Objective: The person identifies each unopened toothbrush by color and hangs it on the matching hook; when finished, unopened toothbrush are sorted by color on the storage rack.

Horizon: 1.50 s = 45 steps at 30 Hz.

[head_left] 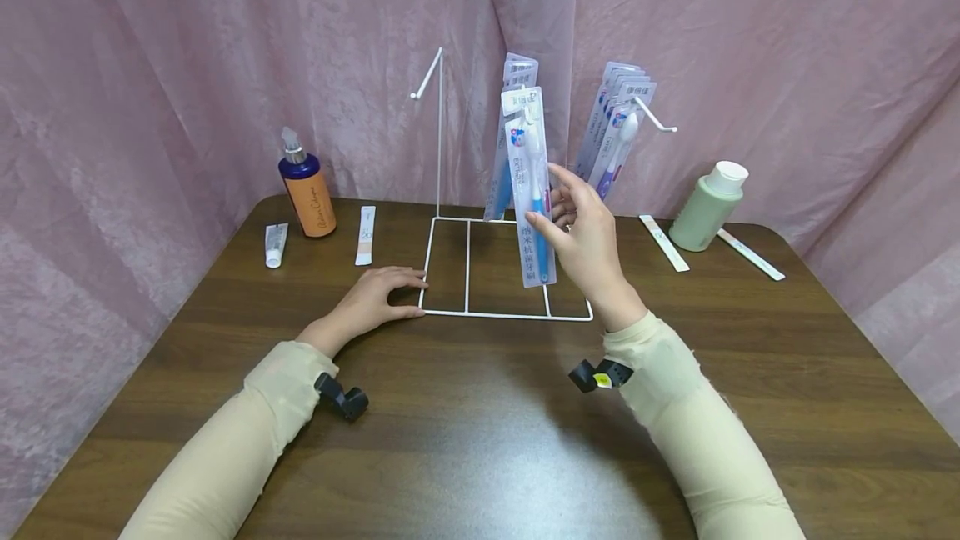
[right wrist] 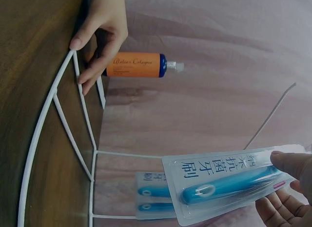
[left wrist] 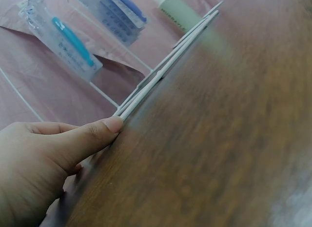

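Note:
My right hand (head_left: 588, 232) pinches the edge of a packaged toothbrush (head_left: 534, 190) with a blue handle, thumb at the front. The pack hangs upright before another blue toothbrush pack (head_left: 497, 182) on a white wire rack (head_left: 510, 316); whether its hole is on the hook cannot be seen. Purple-handled toothbrush packs (head_left: 611, 136) hang from the rack's right hook. At the rack's front left corner rests my left hand (head_left: 375, 298). Its thumb (left wrist: 105, 129) touches that corner, and its extended fingers (right wrist: 97, 66) lie at the side wire.
An orange and blue pump bottle (head_left: 311, 198), a small tube (head_left: 275, 245) and a flat sachet (head_left: 365, 235) are at the left. On the right stand a green bottle (head_left: 705, 211) and two flat strips, one of them a white strip (head_left: 663, 242). A bare hook (head_left: 427, 73) rises at the rack's left.

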{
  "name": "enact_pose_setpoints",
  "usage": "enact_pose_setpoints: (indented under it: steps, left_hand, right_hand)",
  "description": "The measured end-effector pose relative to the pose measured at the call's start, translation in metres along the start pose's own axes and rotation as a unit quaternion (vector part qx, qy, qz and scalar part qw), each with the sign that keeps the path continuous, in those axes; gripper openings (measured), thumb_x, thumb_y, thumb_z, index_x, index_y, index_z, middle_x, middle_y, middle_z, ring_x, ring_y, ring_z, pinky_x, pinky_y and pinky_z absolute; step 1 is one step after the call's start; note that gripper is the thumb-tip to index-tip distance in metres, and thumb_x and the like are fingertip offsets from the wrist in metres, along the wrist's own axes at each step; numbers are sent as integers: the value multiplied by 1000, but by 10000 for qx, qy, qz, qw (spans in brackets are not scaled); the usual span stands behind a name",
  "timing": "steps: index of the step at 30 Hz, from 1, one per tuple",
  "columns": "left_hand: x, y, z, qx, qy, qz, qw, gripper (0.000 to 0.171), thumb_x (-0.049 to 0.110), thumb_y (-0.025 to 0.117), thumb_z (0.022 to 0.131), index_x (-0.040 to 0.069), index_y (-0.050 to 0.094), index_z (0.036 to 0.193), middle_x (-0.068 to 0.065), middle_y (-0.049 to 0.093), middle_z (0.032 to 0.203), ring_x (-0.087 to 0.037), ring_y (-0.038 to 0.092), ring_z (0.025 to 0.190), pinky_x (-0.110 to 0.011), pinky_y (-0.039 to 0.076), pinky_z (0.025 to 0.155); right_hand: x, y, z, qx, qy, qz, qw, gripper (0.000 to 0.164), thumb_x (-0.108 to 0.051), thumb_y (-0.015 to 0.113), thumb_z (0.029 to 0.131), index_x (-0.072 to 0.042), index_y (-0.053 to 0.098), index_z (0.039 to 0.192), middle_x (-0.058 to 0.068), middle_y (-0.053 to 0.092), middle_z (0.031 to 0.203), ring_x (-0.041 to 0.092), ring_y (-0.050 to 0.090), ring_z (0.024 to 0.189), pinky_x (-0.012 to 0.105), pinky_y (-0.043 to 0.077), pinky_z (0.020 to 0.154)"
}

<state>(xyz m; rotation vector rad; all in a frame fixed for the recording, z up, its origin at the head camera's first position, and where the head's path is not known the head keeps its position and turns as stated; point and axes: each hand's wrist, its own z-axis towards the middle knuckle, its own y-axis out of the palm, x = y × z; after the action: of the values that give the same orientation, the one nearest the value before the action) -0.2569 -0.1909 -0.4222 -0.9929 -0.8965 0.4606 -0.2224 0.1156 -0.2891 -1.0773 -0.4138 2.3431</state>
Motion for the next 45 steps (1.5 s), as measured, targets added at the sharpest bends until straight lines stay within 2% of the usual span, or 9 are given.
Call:
enact_pose_setpoints:
  steps: [5,14,21,29,38,45]
  left_hand:
    - [0,1,0,0,7,-7,10000,45,35,76,81,15,68,121,-6,58,138,-31,49,132,-55,30,112]
    - [-1,2,-1,-33,-13,-7,10000,45,35,75,82,15,68,121,-6,58,138,-31,49,132,-55,30,112]
    - [-1,2,0,-54,8,8,10000,45,36,75,82,15,68,121,-6,57,139,-31,49,132,-55,30,113]
    - [0,3,2,-53,41,-3,10000,46,35,76,81,15,67,121,-6,57,139,-31,49,132,-57,30,112]
    - [2,1,3,-41,49,6,10000,46,35,77,81,15,67,121,-5,58,138,-30,49,132,-57,30,112]
    - [-1,0,1,-49,-37,-6,10000,46,36,76,81,15,67,121,-5,57,139,-30,48,133,-57,29,112]
  right_hand:
    - [7,12,9,115,189,165,9996,61,-11,75,83,-5,50,138,18,62,101,24,62,83,20,48,72]
    - [19,32,25,411,284,406,9979,60,-10,75,82,-5,50,137,18,62,101,26,61,85,31,52,77]
    - [27,43,37,449,399,363,9975,61,-12,74,84,-5,48,139,18,62,103,25,62,86,32,54,78]
    - [33,49,44,425,466,471,9969,62,-13,73,85,-6,45,140,18,61,104,26,63,89,32,55,80]
    - [38,51,48,420,486,355,9973,61,-15,73,85,-4,46,139,19,63,105,28,65,90,35,56,82]
    - [39,49,49,235,507,319,9979,61,-14,74,85,-5,47,138,18,64,107,29,66,92,35,56,83]
